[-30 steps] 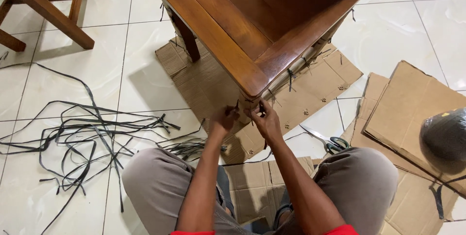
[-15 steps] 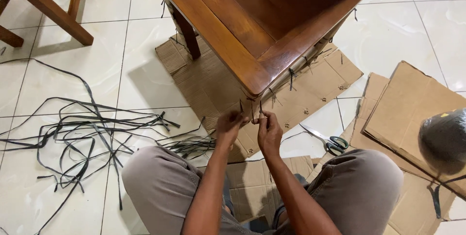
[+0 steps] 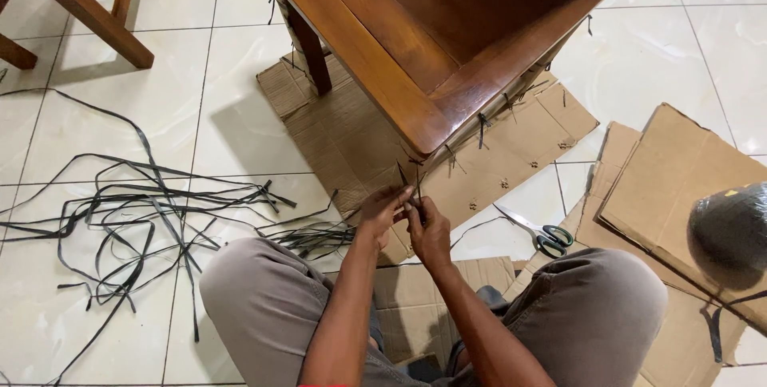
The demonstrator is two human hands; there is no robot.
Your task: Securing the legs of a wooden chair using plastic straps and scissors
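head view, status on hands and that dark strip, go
Left hand and right hand both pinching thin dark flat strip below brown wooden table corner. Nothing in the way.

Person's body: bare forearms, no sleeves reaching the wrists. Left hand (image 3: 382, 210) and right hand (image 3: 427, 231) bare, no gloves or rings visible. Grey-brown cloth trousers (image 3: 264, 307) cover both knees.

Left hand (image 3: 382, 210) and right hand (image 3: 427, 231) pinch together.

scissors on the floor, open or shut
Slightly open: the scissors lie flat on the tile beside the cardboard, blades parted a little toward the tips, green handles apart.
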